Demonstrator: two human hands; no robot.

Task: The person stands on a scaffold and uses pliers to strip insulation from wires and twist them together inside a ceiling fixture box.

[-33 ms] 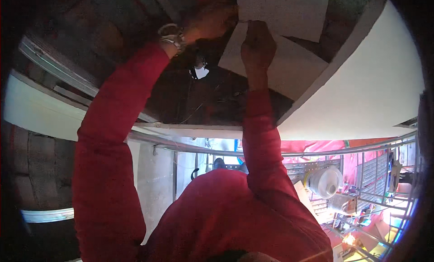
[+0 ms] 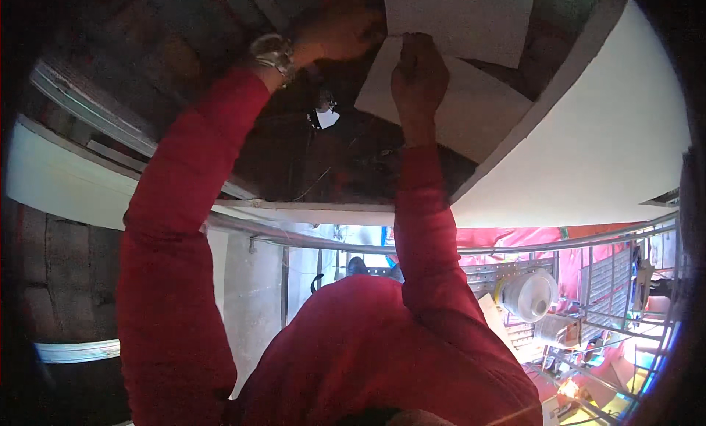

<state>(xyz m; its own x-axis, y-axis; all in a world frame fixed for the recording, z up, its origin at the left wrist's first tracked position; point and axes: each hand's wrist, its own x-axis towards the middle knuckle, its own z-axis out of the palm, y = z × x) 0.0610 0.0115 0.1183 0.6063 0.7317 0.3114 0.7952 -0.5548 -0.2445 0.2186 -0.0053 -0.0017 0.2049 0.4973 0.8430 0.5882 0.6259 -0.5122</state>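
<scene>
My right hand [image 2: 419, 76] is closed over a pale flat panel [image 2: 478, 113], its fingers curled near the panel's upper left edge. Whatever those fingers pinch, if anything, is hidden. A second pale panel [image 2: 463, 21] lies just beyond and partly meets the first. To the left, in deep shadow, my left hand [image 2: 342, 37] reaches toward the left edges of both panels. Its fingers are too dark and blurred to read. A metal watch [image 2: 272, 57] sits on the left wrist. Both arms wear red sleeves.
A white board edge [image 2: 588, 146] curves around the dark opening, with a small bright gap [image 2: 326, 118] inside. Metal rails [image 2: 66, 87] run at the left. Below right are scaffold bars [image 2: 618, 327], a perforated metal platform [image 2: 507, 273] and a white bucket [image 2: 531, 295].
My left forearm and wrist have shifted slightly left, with the watch turning a little. My right hand and the panels stay almost still.
</scene>
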